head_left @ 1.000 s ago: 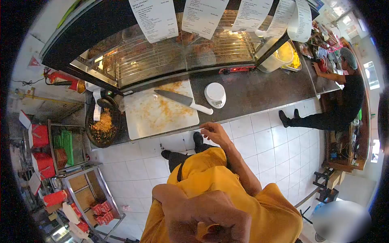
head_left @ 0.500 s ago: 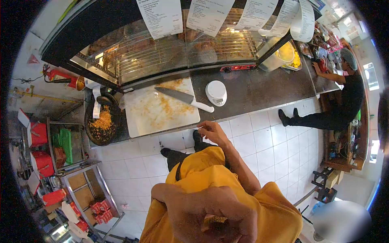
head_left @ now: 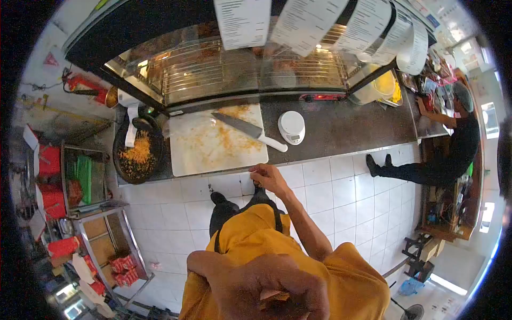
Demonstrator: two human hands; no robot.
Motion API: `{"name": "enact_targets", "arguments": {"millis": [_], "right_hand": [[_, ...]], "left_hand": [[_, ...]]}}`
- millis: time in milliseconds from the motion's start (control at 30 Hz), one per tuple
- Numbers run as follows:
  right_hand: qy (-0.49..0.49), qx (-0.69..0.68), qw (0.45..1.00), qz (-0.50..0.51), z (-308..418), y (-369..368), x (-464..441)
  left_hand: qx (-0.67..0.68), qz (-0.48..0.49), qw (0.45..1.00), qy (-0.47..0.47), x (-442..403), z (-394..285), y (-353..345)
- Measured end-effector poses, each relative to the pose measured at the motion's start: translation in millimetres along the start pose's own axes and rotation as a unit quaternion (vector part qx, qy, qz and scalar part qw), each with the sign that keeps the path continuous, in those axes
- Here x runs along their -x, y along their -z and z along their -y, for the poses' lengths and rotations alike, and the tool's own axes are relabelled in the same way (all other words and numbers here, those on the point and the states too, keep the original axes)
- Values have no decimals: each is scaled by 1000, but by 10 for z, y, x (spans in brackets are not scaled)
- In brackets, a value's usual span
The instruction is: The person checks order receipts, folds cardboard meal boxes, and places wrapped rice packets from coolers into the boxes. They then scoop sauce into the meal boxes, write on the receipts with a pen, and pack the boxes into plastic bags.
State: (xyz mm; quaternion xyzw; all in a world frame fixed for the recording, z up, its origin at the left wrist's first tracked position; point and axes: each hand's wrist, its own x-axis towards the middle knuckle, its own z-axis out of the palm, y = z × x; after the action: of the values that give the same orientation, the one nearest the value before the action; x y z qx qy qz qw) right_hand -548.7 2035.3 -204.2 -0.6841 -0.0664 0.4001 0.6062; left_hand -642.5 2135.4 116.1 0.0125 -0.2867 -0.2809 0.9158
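My right hand [head_left: 269,178] hovers by the counter's front edge, just below the lower right corner of the white cutting board [head_left: 184,152]. Its fingers are curled together and nothing shows in them. On the board, strewn with orange crumbs, lies a large knife [head_left: 240,126], its white handle [head_left: 273,142] reaching past the board's right side. Very near the camera, my left hand [head_left: 266,280] looms large with bent fingers; whatever they hold, if anything, cannot be made out. A white kitchen scale [head_left: 292,127] stands right of the knife.
A black pan [head_left: 120,154] of orange crumbs sits left of the board. Behind is a glass display case [head_left: 202,74] with paper slips [head_left: 242,24] hanging above it. A co-worker [head_left: 456,128] stands at the right-hand counter. A metal rack [head_left: 130,229] stands at lower left.
My right hand has moved slightly left, and its fingers look more curled. The view has shifted a little. The knife and scale stay put on the counter.
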Motion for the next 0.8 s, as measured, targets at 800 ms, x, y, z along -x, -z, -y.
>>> {"name": "enact_targets", "arguments": {"millis": [800], "right_hand": [[-87,451,805,375,-2184,-5892,-1359]], "left_hand": [[-510,-72,610,-602,5865,-280,-3468]]}}
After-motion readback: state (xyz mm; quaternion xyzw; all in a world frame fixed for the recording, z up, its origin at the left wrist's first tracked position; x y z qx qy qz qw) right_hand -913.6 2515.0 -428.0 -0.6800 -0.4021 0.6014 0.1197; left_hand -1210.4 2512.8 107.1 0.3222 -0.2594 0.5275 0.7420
